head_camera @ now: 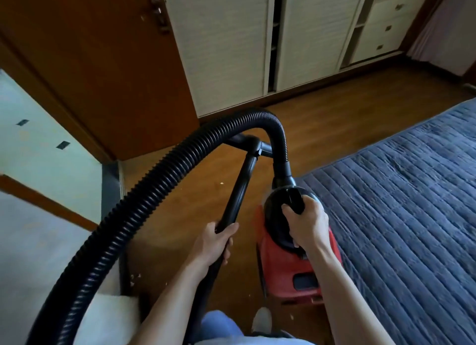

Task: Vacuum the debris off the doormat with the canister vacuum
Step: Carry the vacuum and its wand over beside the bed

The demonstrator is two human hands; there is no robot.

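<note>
My left hand point(215, 244) grasps black wand point(238, 190); my right hand point(306, 223) grips top handle of red canister vacuum point(286, 275), by left edge of blue quilt point(401, 190). Floor head point(247, 142) on bare wooden floor point(334, 118). Doormat I cannot find surely; crumbs point(134, 279) lie near my feet, so I judge cleaning is all left.

Nothing here can be read. No brand, label or number can be made out on the red vacuum point(283, 267) or on its black tube point(238, 190), and no writing shows anywhere else in the room.
</note>
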